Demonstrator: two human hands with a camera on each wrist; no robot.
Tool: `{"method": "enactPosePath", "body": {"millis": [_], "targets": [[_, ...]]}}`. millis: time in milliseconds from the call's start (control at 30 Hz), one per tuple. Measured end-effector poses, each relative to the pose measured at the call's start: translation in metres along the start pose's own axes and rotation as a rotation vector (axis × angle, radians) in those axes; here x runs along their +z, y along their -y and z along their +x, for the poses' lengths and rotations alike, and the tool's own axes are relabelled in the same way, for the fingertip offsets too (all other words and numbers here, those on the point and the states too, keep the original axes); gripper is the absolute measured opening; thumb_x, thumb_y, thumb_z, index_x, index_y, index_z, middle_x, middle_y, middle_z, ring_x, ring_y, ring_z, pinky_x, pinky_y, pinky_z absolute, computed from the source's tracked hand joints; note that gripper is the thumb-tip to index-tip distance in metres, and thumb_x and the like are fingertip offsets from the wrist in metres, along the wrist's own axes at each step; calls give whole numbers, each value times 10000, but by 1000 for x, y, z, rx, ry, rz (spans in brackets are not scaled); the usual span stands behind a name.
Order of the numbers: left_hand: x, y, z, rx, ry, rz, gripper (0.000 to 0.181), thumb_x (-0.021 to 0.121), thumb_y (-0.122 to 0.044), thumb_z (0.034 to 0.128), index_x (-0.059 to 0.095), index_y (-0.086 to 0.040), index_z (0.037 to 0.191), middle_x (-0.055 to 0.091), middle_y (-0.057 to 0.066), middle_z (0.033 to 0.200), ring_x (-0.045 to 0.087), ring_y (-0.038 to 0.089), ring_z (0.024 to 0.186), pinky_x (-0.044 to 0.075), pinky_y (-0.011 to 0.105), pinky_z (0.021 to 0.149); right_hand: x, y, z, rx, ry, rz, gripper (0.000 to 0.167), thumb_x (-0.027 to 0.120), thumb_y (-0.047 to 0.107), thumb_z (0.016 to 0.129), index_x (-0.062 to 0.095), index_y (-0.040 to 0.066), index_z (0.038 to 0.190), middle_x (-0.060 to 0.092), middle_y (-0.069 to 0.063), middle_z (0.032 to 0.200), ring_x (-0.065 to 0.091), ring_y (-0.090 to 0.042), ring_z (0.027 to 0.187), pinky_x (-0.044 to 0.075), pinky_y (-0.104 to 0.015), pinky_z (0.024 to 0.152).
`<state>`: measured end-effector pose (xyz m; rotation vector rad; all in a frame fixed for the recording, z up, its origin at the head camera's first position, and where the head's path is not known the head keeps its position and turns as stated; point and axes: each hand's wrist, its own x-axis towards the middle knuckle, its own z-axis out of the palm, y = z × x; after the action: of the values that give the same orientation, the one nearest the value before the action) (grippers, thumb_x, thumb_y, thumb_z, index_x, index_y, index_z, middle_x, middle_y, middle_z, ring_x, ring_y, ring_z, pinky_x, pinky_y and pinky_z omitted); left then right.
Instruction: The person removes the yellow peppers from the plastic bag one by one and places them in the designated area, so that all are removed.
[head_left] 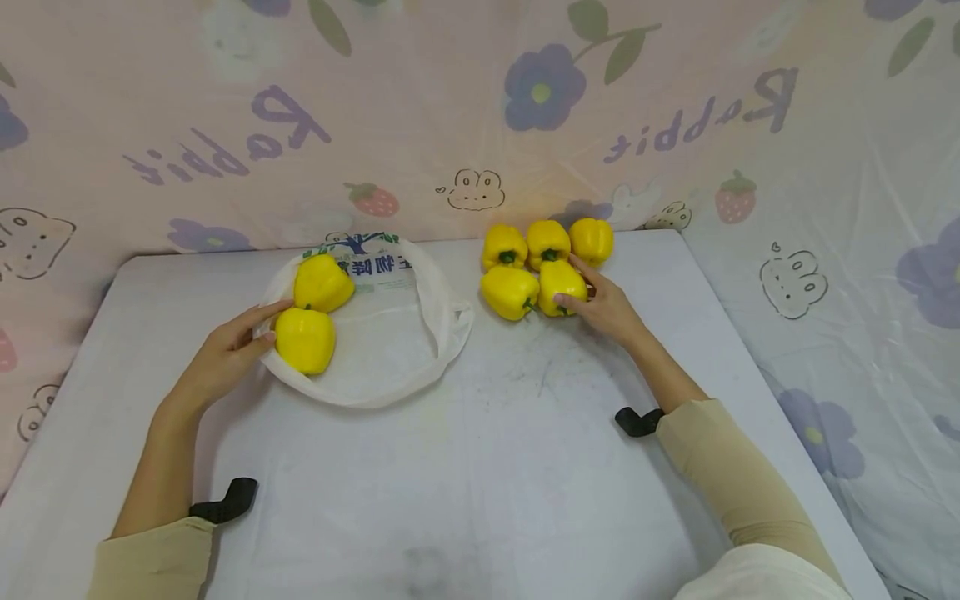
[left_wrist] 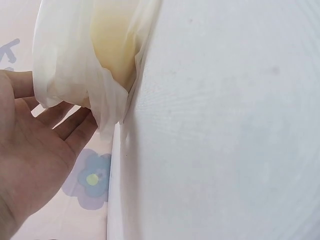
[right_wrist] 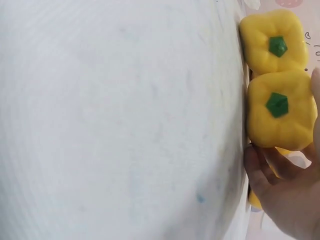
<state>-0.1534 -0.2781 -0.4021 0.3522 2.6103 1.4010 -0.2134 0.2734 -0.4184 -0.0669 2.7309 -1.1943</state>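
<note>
A white plastic bag [head_left: 375, 395] lies spread with its mouth upward at the left of the table. Two yellow bell peppers are inside its left part, one farther back [head_left: 322, 283] and one nearer [head_left: 304, 342]. My left hand [head_left: 217, 360] holds the bag's left rim beside them; in the left wrist view yellow shows through the thin plastic [left_wrist: 112, 45]. On the right, my right hand [head_left: 611, 312] grips a yellow bell pepper [head_left: 562, 287] between thumb and fingers. Its green stem end [right_wrist: 277, 105] faces the right wrist camera.
Several other yellow bell peppers [head_left: 510, 292] cluster against the gripped one near the table's back edge. A patterned curtain [head_left: 480, 108] rises behind the white table [head_left: 450, 500]. Black pieces protrude at the left wrist [head_left: 232, 500] and right wrist [head_left: 637, 422].
</note>
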Motion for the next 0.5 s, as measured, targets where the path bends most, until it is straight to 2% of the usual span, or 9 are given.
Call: {"method": "enactPosePath", "body": {"millis": [200,500], "targets": [[-1,-2,0,9,4,-5,465,474,-166,1053,422,-97,1510,280,238,1583,160,476,1463,139,720,1116,0,0,-1,-24,-26,36,833,654,520,917,249,245,1591,339,-122,1584,466,-375,1309,443,-510,1045],[-2,-1,-1,16,-5,-10,467,476,-185,1056,421,-97,1511,293,217,1585,158,453,1471,132,705,1128,-4,4,-2,-165,-149,123,701,714,358,920,419,126,1512,480,-124,1483,501,-341,1285,435,-490,1066]]}}
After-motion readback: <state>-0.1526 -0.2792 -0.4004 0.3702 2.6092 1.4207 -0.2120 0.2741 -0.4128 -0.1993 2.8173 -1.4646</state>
